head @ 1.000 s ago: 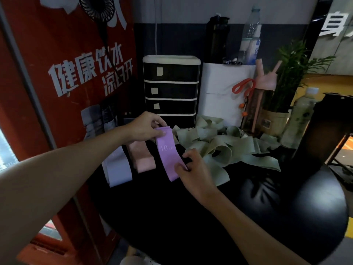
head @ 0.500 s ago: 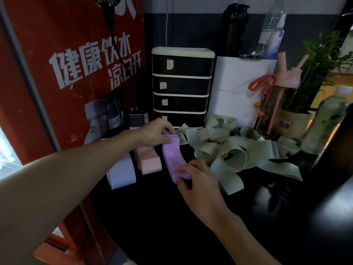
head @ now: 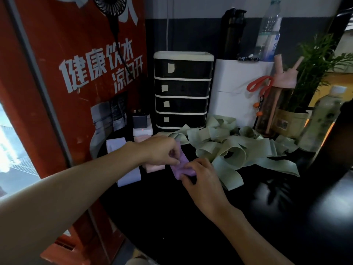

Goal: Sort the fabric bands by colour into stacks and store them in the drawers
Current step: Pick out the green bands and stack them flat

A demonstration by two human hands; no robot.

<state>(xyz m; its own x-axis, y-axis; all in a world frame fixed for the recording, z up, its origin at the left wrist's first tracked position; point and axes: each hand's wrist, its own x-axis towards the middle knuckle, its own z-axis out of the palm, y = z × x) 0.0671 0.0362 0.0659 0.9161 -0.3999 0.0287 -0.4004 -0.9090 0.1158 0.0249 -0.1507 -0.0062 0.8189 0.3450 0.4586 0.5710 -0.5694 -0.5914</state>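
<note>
- The red panel (head: 57, 92), at 9 to 11 o'clock in the view, carries white writing in two lines: 健康饮水 above and 凉白开 below. Under it is a grey printed picture too dim to make out.
- The drawer unit (head: 182, 90), black with white rims, stands at 12 o'clock from the hands. Each of its four closed drawers has a small pale paper tag, and none shows writing I can read.
- The clear bottle (head: 269, 29) at 1 o'clock has a blue-printed label, too blurred to read. The plant pot (head: 292, 121) has a small dark label, also unreadable.
- The purple band (head: 183, 165) lies on the black worktop (head: 191, 226) at the centre. The pink stack (head: 155, 167) is just beside it at its 9 o'clock, and the lavender stack (head: 128, 175) lies beyond that.
- The left hand (head: 162, 150) reaches in from 8 o'clock, and its fingers (head: 174, 159) pinch the band near its middle.
- The right hand (head: 202, 180) comes in from 5 o'clock, and its fingers (head: 198, 165) curl onto the band's near end, gripping it.
- Both hands cover much of the band, and the left wrist lies across both stacks, hiding their middles.
- The green bands (head: 229, 148) lie in a loose tangle at the band's 3 o'clock, reaching the foot of the drawer unit and the white box (head: 242, 92).
- A black flask (head: 232, 33) stands on that box.
- A pink bottle (head: 277, 96) with a red strap stands at 2 o'clock.
- A charger (head: 142, 125) with a red light sits at 11 o'clock.
</note>
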